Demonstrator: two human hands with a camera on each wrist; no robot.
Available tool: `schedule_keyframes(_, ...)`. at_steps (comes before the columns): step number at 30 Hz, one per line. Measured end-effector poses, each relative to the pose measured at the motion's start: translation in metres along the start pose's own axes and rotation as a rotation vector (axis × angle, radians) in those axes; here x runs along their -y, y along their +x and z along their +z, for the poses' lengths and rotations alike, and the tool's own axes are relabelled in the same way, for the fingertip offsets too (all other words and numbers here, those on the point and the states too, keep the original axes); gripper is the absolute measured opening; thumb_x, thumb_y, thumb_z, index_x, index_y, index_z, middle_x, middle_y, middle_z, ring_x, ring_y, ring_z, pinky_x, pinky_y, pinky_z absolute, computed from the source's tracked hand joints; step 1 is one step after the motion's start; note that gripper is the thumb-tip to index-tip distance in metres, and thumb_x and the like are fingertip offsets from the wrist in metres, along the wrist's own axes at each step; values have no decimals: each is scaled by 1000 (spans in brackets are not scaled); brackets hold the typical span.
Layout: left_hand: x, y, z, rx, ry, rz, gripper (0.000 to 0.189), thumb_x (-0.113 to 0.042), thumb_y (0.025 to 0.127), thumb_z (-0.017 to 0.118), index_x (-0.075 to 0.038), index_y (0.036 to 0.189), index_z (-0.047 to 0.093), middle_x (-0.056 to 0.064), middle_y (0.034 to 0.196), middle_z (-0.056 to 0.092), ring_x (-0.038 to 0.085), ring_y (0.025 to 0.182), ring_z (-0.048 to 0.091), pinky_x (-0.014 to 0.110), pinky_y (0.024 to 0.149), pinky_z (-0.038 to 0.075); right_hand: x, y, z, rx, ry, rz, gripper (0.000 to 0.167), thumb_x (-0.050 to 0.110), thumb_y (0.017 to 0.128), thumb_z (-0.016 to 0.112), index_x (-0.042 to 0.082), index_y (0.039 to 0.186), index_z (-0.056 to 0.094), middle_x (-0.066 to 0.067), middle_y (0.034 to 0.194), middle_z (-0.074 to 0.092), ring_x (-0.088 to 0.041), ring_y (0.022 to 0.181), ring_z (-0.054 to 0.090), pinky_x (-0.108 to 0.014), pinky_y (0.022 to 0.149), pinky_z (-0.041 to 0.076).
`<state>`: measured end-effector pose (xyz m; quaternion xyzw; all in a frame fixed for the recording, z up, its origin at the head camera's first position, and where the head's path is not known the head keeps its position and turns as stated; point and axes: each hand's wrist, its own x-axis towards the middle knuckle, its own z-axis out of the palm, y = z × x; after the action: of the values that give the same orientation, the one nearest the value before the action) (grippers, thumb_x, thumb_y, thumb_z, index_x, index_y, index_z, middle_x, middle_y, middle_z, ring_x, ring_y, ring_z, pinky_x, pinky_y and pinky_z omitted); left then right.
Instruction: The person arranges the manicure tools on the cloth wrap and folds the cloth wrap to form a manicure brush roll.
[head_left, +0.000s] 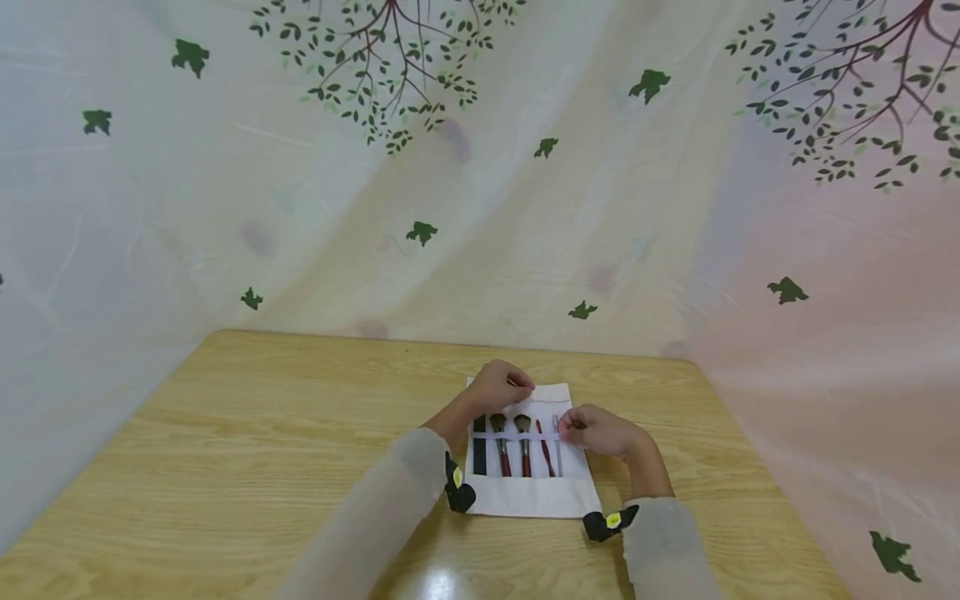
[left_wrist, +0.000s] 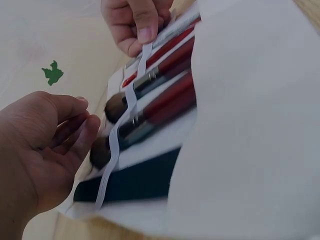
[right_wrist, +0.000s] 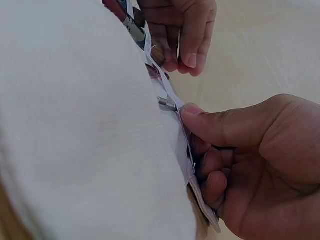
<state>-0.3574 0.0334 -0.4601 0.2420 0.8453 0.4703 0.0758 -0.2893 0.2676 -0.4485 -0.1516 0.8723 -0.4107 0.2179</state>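
A white cloth tool roll [head_left: 525, 498] lies spread on the table with its lower pocket toward me. Upright in it stand a dark flat strip [head_left: 479, 446], two red-handled brushes [left_wrist: 170, 102] with brown bristles, a thin red tool [head_left: 545, 447] and a slim silver tool [left_wrist: 175, 31]. A white elastic band [left_wrist: 114, 145] runs across them all. My right hand [head_left: 600, 431] pinches this band at its right end, beside the silver tool. Over the roll's upper left part, my left hand [head_left: 504, 385] has loosely bent fingers, with nothing visible between them.
The wooden table [head_left: 300, 417] extends around the roll on all sides. Behind it hangs a pale cloth backdrop [head_left: 480, 275] printed with green birds and leafy branches. Each sleeve has a black wrist camera [head_left: 459, 487] at its cuff.
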Motion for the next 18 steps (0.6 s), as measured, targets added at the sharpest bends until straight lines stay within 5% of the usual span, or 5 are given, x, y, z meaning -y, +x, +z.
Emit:
schedule_keyframes(12, 20, -12, -32, 60, 215, 162, 18, -11, 102, 62, -2, 111, 75, 5, 102, 73, 16, 92, 65, 32, 82, 54, -4, 3, 1, -15, 17, 14, 10, -2, 101, 55, 2, 97, 64, -4, 89, 54, -21, 87, 49, -32, 74, 40)
schedule_keyframes(18, 26, -20, -42, 211, 440, 243, 31, -27, 104, 61, -7, 126, 70, 9, 128, 67, 23, 120, 61, 40, 102, 48, -3, 2, 1, -8, 33, -13, 9, -4, 99, 56, 0, 97, 64, -5, 89, 55, -21, 86, 48, -32, 73, 41)
